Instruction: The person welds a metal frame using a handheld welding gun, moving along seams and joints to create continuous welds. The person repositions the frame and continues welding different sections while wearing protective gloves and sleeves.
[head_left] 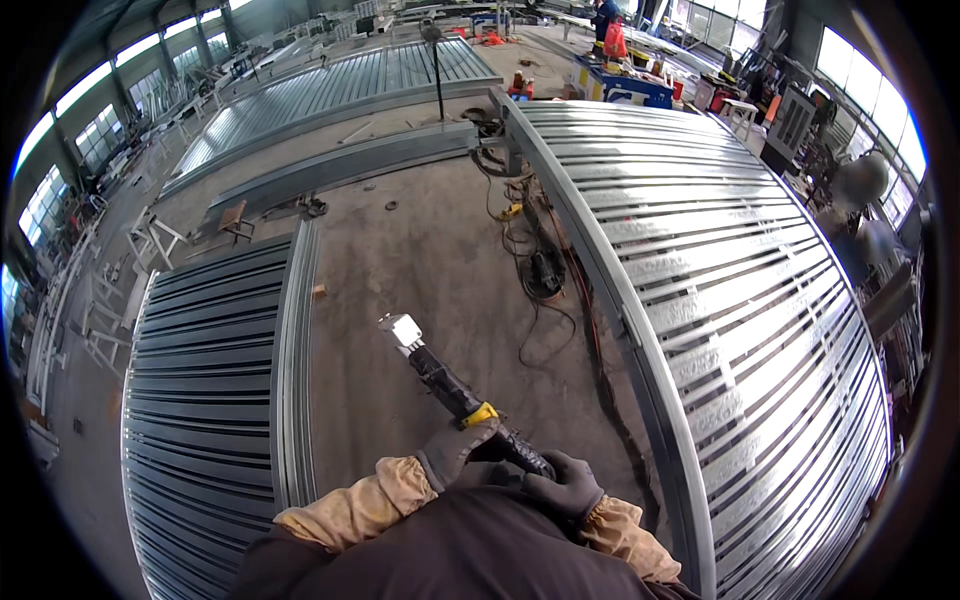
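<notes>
My left hand (452, 452), in a grey glove, is closed round a long black tool (440, 378) just below its yellow band (480, 413). A silver-white block-shaped head (401, 331) tips the tool's far end, pointing up and left over the floor. What kind of tool it is I cannot make out. Close to my body, my right hand (565, 486), also gloved in grey, grips the tool's near end, its fingers partly hidden. Tan sleeve covers (350, 508) wrap both forearms.
Slatted metal panels flank me: a dark one (210, 370) at left, a bright one (740, 300) at right with a thick edge beam (610, 270). Cables (545, 275) lie coiled on the concrete floor (390, 240). Farther off are another panel (350, 85) and a blue bench (625, 85).
</notes>
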